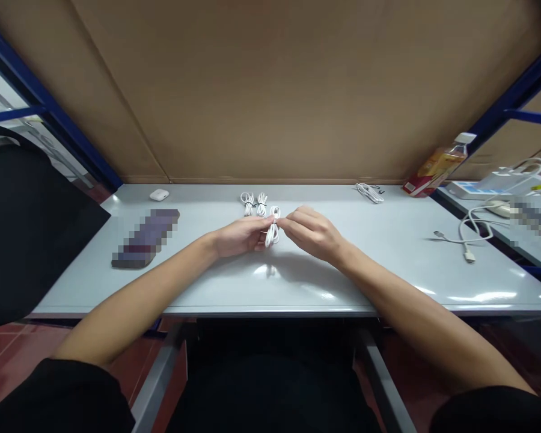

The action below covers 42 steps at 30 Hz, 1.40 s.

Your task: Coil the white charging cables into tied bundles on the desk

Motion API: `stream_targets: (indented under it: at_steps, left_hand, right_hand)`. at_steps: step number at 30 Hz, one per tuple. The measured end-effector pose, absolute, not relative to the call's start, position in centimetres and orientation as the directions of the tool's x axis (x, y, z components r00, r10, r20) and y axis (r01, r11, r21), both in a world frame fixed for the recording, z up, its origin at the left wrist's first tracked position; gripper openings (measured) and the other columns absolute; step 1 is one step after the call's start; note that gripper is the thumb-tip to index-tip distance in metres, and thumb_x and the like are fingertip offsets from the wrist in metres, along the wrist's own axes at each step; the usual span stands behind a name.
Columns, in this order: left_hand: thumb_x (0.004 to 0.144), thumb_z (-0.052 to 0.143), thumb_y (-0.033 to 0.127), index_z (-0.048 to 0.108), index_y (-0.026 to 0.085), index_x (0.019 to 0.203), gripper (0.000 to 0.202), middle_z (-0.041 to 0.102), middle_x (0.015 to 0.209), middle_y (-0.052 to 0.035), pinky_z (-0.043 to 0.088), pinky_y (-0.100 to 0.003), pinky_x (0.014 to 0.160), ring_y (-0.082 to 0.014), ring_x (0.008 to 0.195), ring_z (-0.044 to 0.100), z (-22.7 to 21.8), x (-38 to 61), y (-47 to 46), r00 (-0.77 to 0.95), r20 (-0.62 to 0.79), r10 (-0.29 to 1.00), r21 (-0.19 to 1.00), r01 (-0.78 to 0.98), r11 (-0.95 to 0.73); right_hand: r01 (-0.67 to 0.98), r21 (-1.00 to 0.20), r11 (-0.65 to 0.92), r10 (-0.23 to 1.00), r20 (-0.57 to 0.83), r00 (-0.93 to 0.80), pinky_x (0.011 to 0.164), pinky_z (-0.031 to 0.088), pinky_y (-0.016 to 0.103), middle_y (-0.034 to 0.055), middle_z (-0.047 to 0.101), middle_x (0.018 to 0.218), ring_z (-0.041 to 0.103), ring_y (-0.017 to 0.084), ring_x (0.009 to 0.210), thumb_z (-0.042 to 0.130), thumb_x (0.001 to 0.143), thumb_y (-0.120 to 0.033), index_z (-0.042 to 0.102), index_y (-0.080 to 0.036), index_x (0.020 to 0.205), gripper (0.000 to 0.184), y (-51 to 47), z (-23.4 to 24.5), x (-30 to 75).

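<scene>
A coiled white cable (273, 228) is held upright just above the desk, gathered at its middle. My left hand (241, 236) grips the coil from the left between thumb and fingers. From the right, my right hand (313, 231) is closed in a pinch, its fingertips against the gathered middle of the coil. Whatever lies between those fingertips is too small to make out. Just behind my left hand lie two more bundled white cables, one on the left (247, 204) and one on the right (262, 204), each with a dark tie around it.
On the grey desk (234, 288) lie a blurred-out phone-like object (148, 237) and a white earbud case (159, 195) at left. A loosely coiled white cable (369, 193) lies at the back right, near a drink bottle (437, 165). Loose cables (466, 225) trail over the right side.
</scene>
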<state>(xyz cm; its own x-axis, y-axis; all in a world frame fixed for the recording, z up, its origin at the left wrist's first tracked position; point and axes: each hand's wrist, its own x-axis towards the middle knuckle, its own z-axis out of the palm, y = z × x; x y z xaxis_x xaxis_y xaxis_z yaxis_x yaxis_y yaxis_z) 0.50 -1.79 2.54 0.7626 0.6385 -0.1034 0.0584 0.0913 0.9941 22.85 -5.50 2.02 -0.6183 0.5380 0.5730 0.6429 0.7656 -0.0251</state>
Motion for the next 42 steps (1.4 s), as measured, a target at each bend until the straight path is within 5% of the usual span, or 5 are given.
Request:
stream_targets:
  at_steps: [5, 12, 26, 34, 42]
  left_hand:
    - [0.094, 0.06, 0.06, 0.055, 0.021, 0.069, 0.047, 0.053, 0.067, -0.0039, 0.04, -0.032, 0.052, -0.0151, 0.056, 0.046, 2.6, 0.7, -1.7, 0.745, -0.112, 0.657, 0.994, 0.089, 0.068]
    - [0.096, 0.056, 0.049, 0.068, 0.02, 0.082, 0.034, 0.067, 0.078, -0.0034, 0.045, -0.033, 0.066, -0.0181, 0.07, 0.06, 0.8, 0.2, 0.0, 0.501, 0.197, 0.842, 0.775, 0.447, -0.447]
    - [0.101, 0.055, 0.035, 0.073, 0.024, 0.124, 0.031, 0.066, 0.138, -0.0113, 0.047, -0.046, 0.107, -0.0275, 0.123, 0.061, -0.6, 1.1, -0.9, 0.773, 0.427, 0.469, 0.316, 0.359, -0.878]
    - [0.1, 0.049, 0.046, 0.058, 0.024, 0.148, 0.054, 0.044, 0.164, -0.0089, 0.01, -0.073, 0.123, -0.0434, 0.153, 0.027, -0.5, 1.2, -0.6, 0.735, 0.237, 0.636, 0.168, 0.613, -0.772]
    - [0.103, 0.039, 0.056, 0.044, 0.025, 0.159, 0.064, 0.031, 0.171, -0.0092, 0.0, -0.075, 0.123, -0.0435, 0.16, 0.011, -1.0, 1.4, -0.2, 0.675, 0.164, 0.719, 0.241, 0.679, -0.693]
  right_hand:
    - [0.629, 0.005, 0.777, 0.515, 0.569, -0.641, 0.074, 0.048, 0.041, 0.0087, 0.065, 0.08, 0.054, 0.024, 0.074, 0.034, 0.108, -0.024, 0.075, -0.024, 0.103, 0.041, -5.2, 1.6, 23.1]
    - [0.764, -0.238, 0.6, 0.739, 0.532, -0.414, 0.072, 0.046, 0.033, 0.0079, 0.069, 0.081, 0.059, 0.021, 0.075, 0.049, 0.1, -0.02, 0.072, -0.02, 0.088, 0.026, -2.8, -0.6, 23.2]
    - [0.819, -0.411, 0.4, 0.86, 0.477, -0.181, 0.077, 0.049, 0.036, 0.0096, 0.075, 0.095, 0.065, 0.022, 0.079, 0.058, 0.095, -0.03, 0.076, -0.019, 0.104, 0.023, -2.4, 0.1, 24.5]
    - [0.798, -0.456, 0.394, 0.896, 0.384, -0.223, 0.076, 0.049, 0.036, 0.0096, 0.076, 0.092, 0.067, 0.022, 0.078, 0.059, 0.093, -0.034, 0.076, -0.017, 0.101, 0.025, -2.3, 0.2, 24.3]
    - [0.788, -0.446, 0.424, 0.886, 0.384, -0.26, 0.085, 0.053, 0.04, 0.0123, 0.075, 0.098, 0.069, 0.025, 0.089, 0.061, 0.095, -0.036, 0.076, -0.018, 0.102, 0.025, -2.5, -0.3, 23.8]
